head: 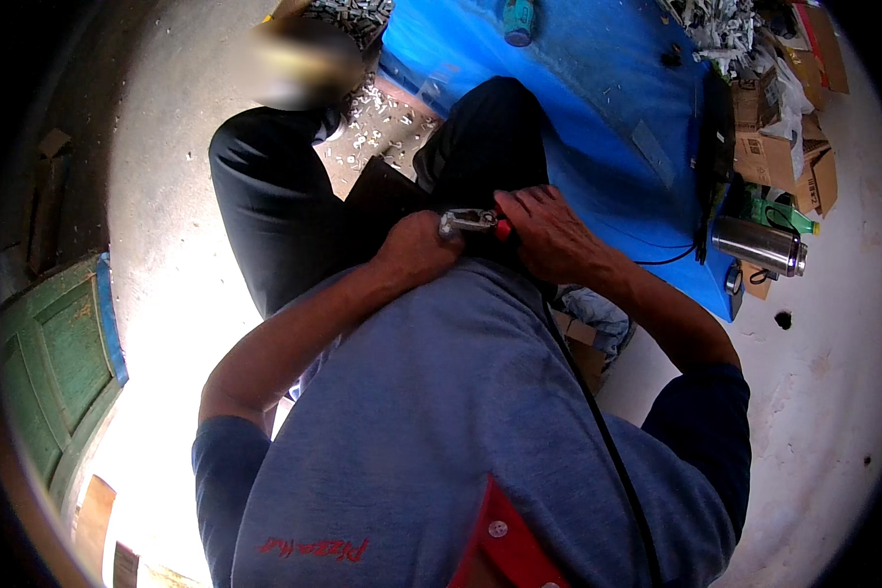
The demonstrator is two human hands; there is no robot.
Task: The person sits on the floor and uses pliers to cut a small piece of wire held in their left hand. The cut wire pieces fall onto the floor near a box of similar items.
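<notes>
In front of my belly, between the two hands, is a pair of pliers (472,218) with a worn metal head and red on the handle side. My right hand (551,229) is closed around the red handle (503,229). At the other end my left hand (420,250) is curled in a fist against the metal head; whatever its fingers may hold is hidden. Both hands are above my lap, close to the dark trousers (272,198) on my bent legs. A dark object (384,189) shows between the knees, its kind unclear.
A blue-covered surface (595,125) lies ahead, bearing a teal tool handle (519,23). Many small pieces (371,136) litter the floor beside a heap of metal parts (353,18). On the right are a steel flask (757,244), a green bottle (783,213) and cardboard boxes (764,151).
</notes>
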